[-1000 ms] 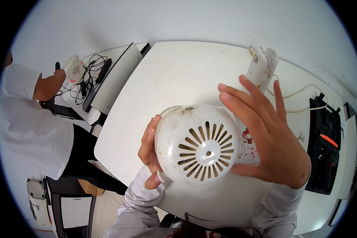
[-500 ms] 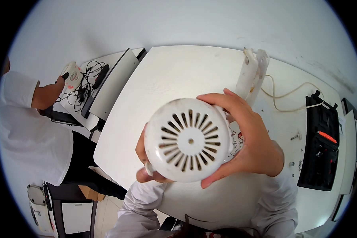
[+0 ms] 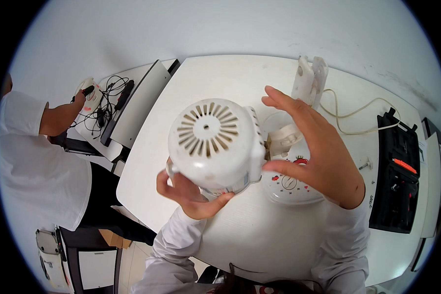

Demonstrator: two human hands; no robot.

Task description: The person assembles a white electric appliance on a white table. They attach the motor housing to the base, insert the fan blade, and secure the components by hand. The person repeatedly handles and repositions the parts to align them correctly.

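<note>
A rounded white motor housing (image 3: 215, 161) with a ring of radial vent slots on top is held up over the table. My left hand (image 3: 193, 193) grips it low on the left, thumb along its lower edge. My right hand (image 3: 328, 152) is open on the right, fingers and thumb spread; the thumb tip is close to the housing's right side, and I cannot tell whether they touch. Beneath and behind that hand sits a white base (image 3: 279, 193) with small red prints. A white stem piece (image 3: 284, 139) stands near the base, partly hidden by the right hand.
Behind my right hand rises a pale plastic bracket (image 3: 308, 81). A cream cord (image 3: 357, 132) curls toward a black tool case (image 3: 394, 181) with an orange-handled tool. Loose screws (image 3: 366, 165) lie beside the case on the white table (image 3: 220, 73). Another person (image 3: 39, 152) works at left.
My right hand has let go of the motor housing and opened to its right. The housing has moved left and up and tilted, showing its side and uncovering the base.
</note>
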